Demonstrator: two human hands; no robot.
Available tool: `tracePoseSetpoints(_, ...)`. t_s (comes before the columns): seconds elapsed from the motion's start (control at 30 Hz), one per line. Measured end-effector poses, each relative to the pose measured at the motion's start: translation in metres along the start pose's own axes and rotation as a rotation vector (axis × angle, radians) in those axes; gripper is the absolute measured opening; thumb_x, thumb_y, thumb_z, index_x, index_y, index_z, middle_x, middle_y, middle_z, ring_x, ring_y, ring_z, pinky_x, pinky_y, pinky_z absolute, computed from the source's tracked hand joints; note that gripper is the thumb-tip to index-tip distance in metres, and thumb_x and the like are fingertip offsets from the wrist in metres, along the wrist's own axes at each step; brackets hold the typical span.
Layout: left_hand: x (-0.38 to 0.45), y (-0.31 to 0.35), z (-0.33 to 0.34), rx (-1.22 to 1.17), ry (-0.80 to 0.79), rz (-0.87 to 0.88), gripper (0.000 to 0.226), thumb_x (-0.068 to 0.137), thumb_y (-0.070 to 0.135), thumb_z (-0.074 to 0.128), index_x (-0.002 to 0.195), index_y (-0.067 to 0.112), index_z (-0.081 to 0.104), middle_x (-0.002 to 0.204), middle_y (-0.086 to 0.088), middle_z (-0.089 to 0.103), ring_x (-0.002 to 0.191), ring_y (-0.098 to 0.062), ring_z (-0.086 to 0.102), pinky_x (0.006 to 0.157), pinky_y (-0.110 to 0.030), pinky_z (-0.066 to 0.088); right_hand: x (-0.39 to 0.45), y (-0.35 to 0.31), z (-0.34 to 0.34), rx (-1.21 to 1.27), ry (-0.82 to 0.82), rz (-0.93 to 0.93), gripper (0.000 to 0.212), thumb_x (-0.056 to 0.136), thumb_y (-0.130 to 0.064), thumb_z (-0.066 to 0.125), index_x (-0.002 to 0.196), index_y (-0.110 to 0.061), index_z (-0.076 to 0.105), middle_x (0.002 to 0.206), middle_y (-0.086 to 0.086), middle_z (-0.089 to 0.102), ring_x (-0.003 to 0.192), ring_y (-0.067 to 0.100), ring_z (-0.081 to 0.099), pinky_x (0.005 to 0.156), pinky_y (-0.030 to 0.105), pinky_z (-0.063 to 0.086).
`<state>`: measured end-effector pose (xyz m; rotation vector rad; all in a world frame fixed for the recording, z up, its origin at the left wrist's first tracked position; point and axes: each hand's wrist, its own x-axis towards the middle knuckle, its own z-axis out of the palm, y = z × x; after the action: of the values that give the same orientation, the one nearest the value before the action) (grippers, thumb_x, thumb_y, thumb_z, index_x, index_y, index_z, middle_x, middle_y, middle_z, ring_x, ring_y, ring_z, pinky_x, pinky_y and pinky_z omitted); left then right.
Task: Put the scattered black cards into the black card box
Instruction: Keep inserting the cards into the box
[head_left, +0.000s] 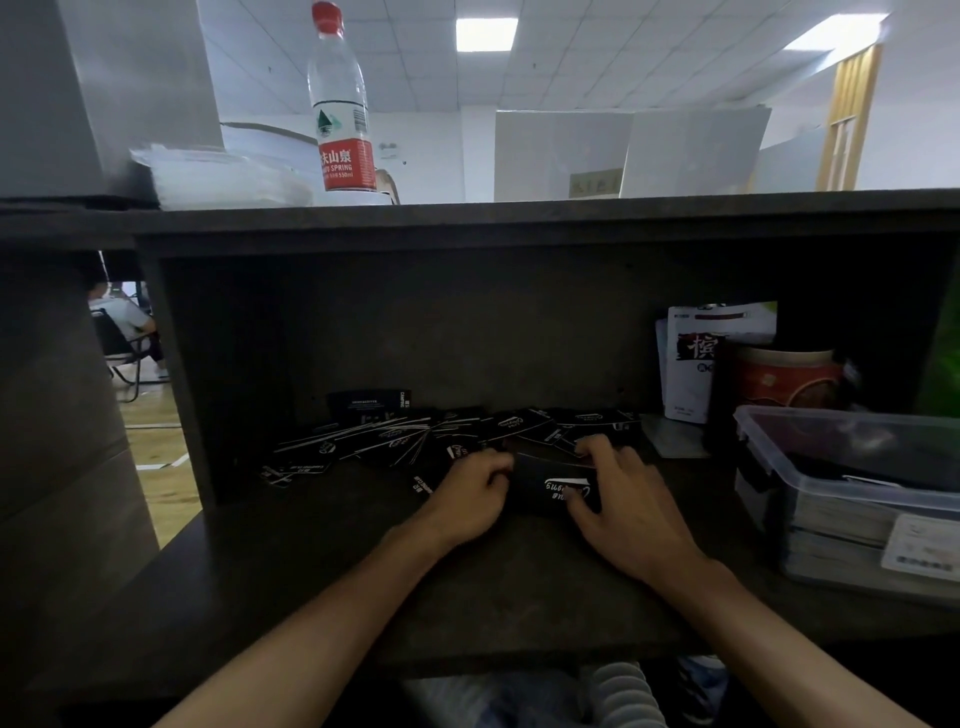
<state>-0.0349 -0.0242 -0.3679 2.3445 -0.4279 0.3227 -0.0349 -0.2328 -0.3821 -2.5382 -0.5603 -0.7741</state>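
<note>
On desk (322, 571) under shelf, left hand (470, 496) and right hand (621, 499) grip stack (553, 486) between curled fingers, white script unreadable, loose cards (374, 441) spread behind, box (370, 407) upright at back marked "CAMPING", bottle (340, 104) above reads "SPRING 550ml".

Plastic container (810, 462) cut off right; contents perhaps cards.

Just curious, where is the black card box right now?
In the head view, the black card box lies mid-desk between both hands, just before the scattered black cards.
</note>
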Motion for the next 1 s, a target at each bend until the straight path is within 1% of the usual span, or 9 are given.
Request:
tracePoseSetpoints(0.17, 0.006, -0.017, -0.028, 0.357, 0.286, -0.119, 0.026, 0.095, 0.021, 0.056, 0.12, 0.023, 0.063, 0.119, 0.002, 0.061, 0.109, -0.015, 0.058, 0.098, -0.033, 0.046, 0.003, 0.003, 0.001, -0.069, -0.055, -0.05, 0.036, 0.093, -0.046, 0.054, 0.126, -0.034, 0.048, 0.124, -0.009, 0.052, 0.109, 0.007, 0.041, 0.093, 0.035, 0.044)
tracePoseSetpoints(0.3, 0.012, -0.034, -0.036, 0.587, 0.092, -0.341, 0.048, 0.088, 0.052, 0.06, 0.128, 0.025, 0.057, 0.131, -0.002, 0.059, 0.125, -0.023, 0.051, 0.105, -0.041, 0.036, 0.003, 0.003, 0.002, -0.083, -0.063, -0.048, 0.036, 0.093, -0.047, 0.054, 0.127, -0.035, 0.047, 0.125, -0.01, 0.05, 0.112, 0.008, 0.04, 0.095, 0.035, 0.043)
tracePoseSetpoints(0.47, 0.017, -0.034, -0.039, 0.537, 0.138, -0.399, 0.035, 0.084, 0.05, 0.067, 0.108, 0.026, 0.065, 0.119, 0.0, 0.065, 0.117, -0.022, 0.056, 0.103, -0.04, 0.038, 0.003, 0.001, 0.002, -0.092, -0.07, -0.041, 0.038, 0.093, -0.047, 0.053, 0.129, -0.035, 0.046, 0.126, -0.009, 0.051, 0.114, 0.009, 0.041, 0.097, 0.037, 0.044)
tracePoseSetpoints(0.57, 0.016, -0.031, -0.042, 0.278, 0.36, -0.312, 0.004, 0.093, 0.028, 0.062, 0.09, 0.029, 0.065, 0.102, 0.006, 0.068, 0.104, -0.016, 0.063, 0.095, -0.037, 0.047, 0.003, 0.0, 0.0, -0.088, -0.068, -0.037, 0.038, 0.094, -0.047, 0.053, 0.129, -0.035, 0.046, 0.127, -0.009, 0.051, 0.114, 0.009, 0.041, 0.097, 0.036, 0.043)
tracePoseSetpoints(0.67, 0.016, -0.024, -0.045, -0.237, 0.535, -0.228, 0.026, 0.092, 0.009, 0.06, 0.103, 0.032, 0.054, 0.101, 0.006, 0.066, 0.095, -0.009, 0.065, 0.07, -0.021, 0.051, 0.002, 0.0, 0.0, -0.084, -0.06, -0.048, 0.036, 0.094, -0.047, 0.052, 0.127, -0.035, 0.047, 0.125, -0.009, 0.052, 0.112, 0.008, 0.041, 0.095, 0.035, 0.043)
tracePoseSetpoints(0.77, 0.016, -0.02, -0.039, -0.461, 0.519, -0.143, 0.08, 0.085, 0.003, 0.069, 0.143, 0.035, 0.024, 0.106, 0.006, 0.065, 0.1, -0.011, 0.066, 0.081, -0.028, 0.054, 0.002, -0.001, -0.001, -0.082, -0.067, -0.046, 0.036, 0.093, -0.047, 0.053, 0.127, -0.036, 0.047, 0.125, -0.01, 0.051, 0.112, 0.007, 0.041, 0.096, 0.035, 0.044)
tracePoseSetpoints(0.87, 0.016, -0.019, -0.026, -0.497, 0.412, -0.112, 0.106, 0.079, 0.004, 0.076, 0.15, 0.044, 0.009, 0.121, 0.018, 0.053, 0.11, -0.002, 0.058, 0.091, -0.024, 0.05, 0.001, -0.002, -0.003, -0.067, -0.063, -0.04, 0.035, 0.093, -0.047, 0.054, 0.125, -0.035, 0.048, 0.124, -0.01, 0.051, 0.111, 0.007, 0.041, 0.095, 0.034, 0.044)
tracePoseSetpoints(0.93, 0.016, -0.018, -0.014, -0.45, 0.345, -0.111, 0.083, 0.08, 0.005, 0.076, 0.14, 0.042, 0.031, 0.119, 0.02, 0.055, 0.109, -0.001, 0.059, 0.088, -0.02, 0.051, 0.001, -0.003, -0.004, -0.056, -0.053, -0.035, 0.035, 0.092, -0.046, 0.055, 0.124, -0.033, 0.048, 0.122, -0.009, 0.05, 0.109, 0.007, 0.043, 0.094, 0.032, 0.044)
tracePoseSetpoints(1.0, 0.018, -0.018, -0.002, -0.369, 0.28, -0.115, 0.043, 0.087, 0.012, 0.069, 0.115, 0.04, 0.054, 0.111, 0.014, 0.064, 0.105, -0.003, 0.063, 0.084, -0.02, 0.051, 0.0, -0.004, -0.004, -0.04, -0.045, -0.019, 0.038, 0.091, -0.046, 0.058, 0.124, -0.032, 0.046, 0.122, -0.008, 0.05, 0.11, 0.009, 0.046, 0.094, 0.031, 0.045)
